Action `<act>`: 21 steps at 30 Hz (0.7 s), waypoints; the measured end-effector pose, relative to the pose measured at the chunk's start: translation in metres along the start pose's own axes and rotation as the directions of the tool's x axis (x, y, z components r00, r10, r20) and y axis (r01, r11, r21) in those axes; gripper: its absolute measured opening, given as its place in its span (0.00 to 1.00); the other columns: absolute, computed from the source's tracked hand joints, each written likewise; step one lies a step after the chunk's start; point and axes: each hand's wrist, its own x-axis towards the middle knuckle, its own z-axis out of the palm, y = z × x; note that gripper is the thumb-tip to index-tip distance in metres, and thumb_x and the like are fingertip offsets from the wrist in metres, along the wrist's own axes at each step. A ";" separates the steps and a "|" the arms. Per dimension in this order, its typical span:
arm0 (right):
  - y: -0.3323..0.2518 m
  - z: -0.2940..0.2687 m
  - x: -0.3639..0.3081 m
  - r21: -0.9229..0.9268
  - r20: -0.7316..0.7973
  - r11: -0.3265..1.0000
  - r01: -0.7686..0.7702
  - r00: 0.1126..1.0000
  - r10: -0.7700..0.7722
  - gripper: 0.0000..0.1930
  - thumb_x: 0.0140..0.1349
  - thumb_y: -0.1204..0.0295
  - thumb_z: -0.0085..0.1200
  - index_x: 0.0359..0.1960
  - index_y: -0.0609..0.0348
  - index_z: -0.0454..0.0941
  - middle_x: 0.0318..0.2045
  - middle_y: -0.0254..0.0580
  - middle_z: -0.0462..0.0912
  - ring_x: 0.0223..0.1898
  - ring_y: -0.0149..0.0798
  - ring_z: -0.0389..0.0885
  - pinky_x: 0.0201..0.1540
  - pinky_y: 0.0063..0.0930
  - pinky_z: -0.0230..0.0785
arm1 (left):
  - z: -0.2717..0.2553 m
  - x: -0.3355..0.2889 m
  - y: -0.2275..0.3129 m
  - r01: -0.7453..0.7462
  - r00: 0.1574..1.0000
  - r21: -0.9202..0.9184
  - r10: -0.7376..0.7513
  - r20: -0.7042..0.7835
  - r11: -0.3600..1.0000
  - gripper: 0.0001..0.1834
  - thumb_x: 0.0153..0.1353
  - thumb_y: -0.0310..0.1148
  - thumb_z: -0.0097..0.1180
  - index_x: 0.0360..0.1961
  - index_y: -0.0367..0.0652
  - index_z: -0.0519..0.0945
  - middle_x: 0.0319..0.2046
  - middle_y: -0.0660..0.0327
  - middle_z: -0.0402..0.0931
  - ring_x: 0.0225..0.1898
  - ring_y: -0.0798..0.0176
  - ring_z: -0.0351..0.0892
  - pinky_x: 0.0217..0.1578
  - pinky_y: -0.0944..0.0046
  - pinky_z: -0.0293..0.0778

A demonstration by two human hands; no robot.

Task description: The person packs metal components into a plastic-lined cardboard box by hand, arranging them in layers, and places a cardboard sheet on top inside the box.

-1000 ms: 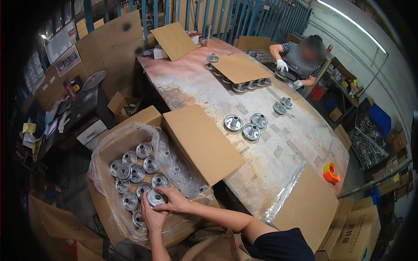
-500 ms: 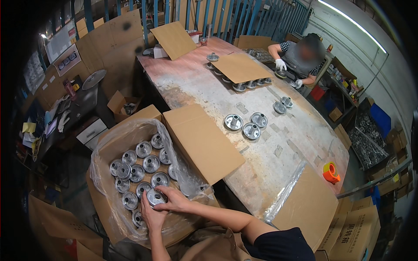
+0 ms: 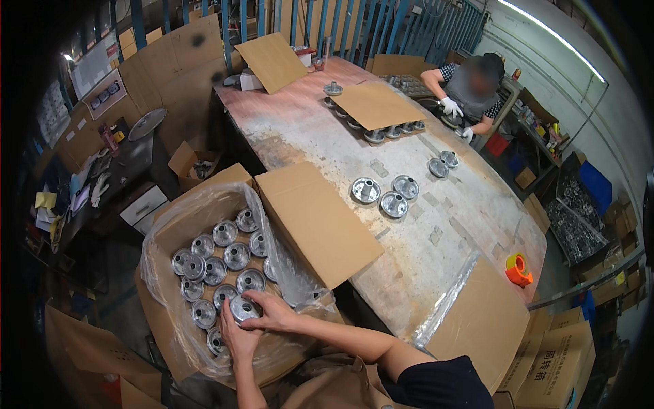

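Observation:
A round silvery metal part with a hub in its middle [image 3: 243, 308] is held between both hands, over the near side of an open cardboard box [image 3: 158, 320]. My left hand [image 3: 236, 334] closes on its left and near edge. From the right, my right hand [image 3: 272, 312] grips its rim, thumb and fingers around it. Several like metal parts [image 3: 236, 256] lie in the box, hubs up, inside a clear plastic liner [image 3: 153, 255]. One part [image 3: 194, 268] rests on top of others. The box's near right corner is partly hidden by my right forearm.
A worktable [image 3: 436, 211] spans the right, with loose metal parts [image 3: 394, 204] and a cardboard sheet [image 3: 378, 105] over more. An orange tape dispenser [image 3: 518, 270] sits near its right edge. One box flap [image 3: 317, 221] overhangs the table. A co-worker in white gloves [image 3: 452, 108] sits at the far side.
My hands and the metal part between them stay almost still. Across the table, the co-worker's gloved hand has shifted right and down over a round piece.

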 end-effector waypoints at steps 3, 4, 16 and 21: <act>-0.003 0.001 -0.004 0.021 0.028 0.999 -0.027 0.999 0.026 0.41 0.50 0.52 0.69 0.60 0.65 0.70 0.55 0.60 0.77 0.57 0.57 0.75 0.59 0.42 0.68 | -0.001 -0.002 0.000 0.013 1.000 -0.001 -0.013 0.004 1.000 0.55 0.33 0.35 0.75 0.67 0.38 0.62 0.59 0.42 0.69 0.60 0.36 0.68 0.61 0.45 0.65; -0.003 0.002 -0.002 0.047 0.033 0.998 -0.031 0.999 0.029 0.41 0.50 0.52 0.69 0.60 0.66 0.70 0.55 0.61 0.77 0.57 0.57 0.75 0.60 0.42 0.67 | 0.000 -0.002 0.000 0.027 1.000 0.005 -0.027 0.010 1.000 0.55 0.33 0.35 0.75 0.66 0.38 0.62 0.59 0.41 0.69 0.60 0.36 0.68 0.61 0.46 0.65; -0.001 0.001 -0.001 0.034 0.010 0.999 -0.031 0.999 0.031 0.41 0.48 0.53 0.69 0.60 0.67 0.70 0.56 0.60 0.76 0.58 0.58 0.74 0.61 0.42 0.66 | 0.002 -0.001 -0.003 0.004 1.000 0.011 -0.004 0.007 1.000 0.56 0.33 0.38 0.76 0.66 0.38 0.62 0.59 0.42 0.69 0.61 0.36 0.67 0.62 0.46 0.65; 0.002 0.003 -0.002 0.035 0.018 0.998 -0.044 0.999 0.043 0.41 0.48 0.53 0.69 0.60 0.67 0.70 0.57 0.60 0.75 0.59 0.58 0.73 0.62 0.42 0.65 | 0.004 -0.001 -0.003 -0.002 1.000 0.007 0.002 0.003 1.000 0.56 0.33 0.38 0.76 0.67 0.37 0.62 0.59 0.42 0.69 0.61 0.36 0.67 0.62 0.46 0.64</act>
